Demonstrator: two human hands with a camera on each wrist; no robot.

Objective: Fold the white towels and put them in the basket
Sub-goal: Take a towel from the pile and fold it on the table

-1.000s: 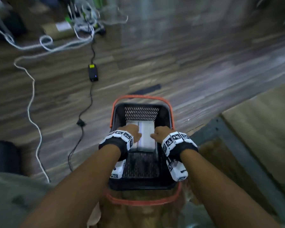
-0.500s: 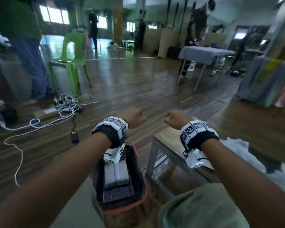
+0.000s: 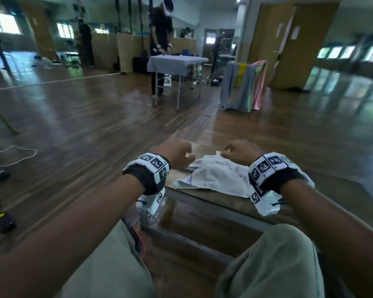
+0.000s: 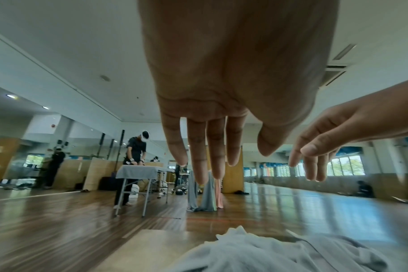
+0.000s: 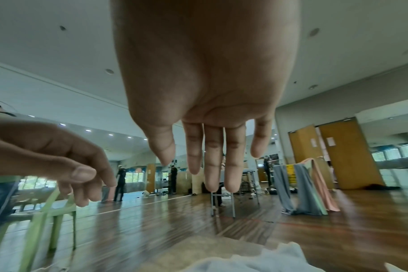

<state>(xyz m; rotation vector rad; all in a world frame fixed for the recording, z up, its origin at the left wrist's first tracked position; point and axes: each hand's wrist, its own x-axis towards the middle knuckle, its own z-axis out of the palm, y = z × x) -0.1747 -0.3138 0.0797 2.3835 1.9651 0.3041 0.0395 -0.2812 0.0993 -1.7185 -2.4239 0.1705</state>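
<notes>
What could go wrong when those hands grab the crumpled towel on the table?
The white towel lies crumpled and reaches the table's near edge, so a tug might slide it off. Both the left hand and the right hand hover open above it; grabbing a bunch rather than corners could leave the fold uneven.

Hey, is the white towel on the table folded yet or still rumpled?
Still rumpled: the white towel lies bunched with uneven edges on the table, neither hand holding it.
</notes>
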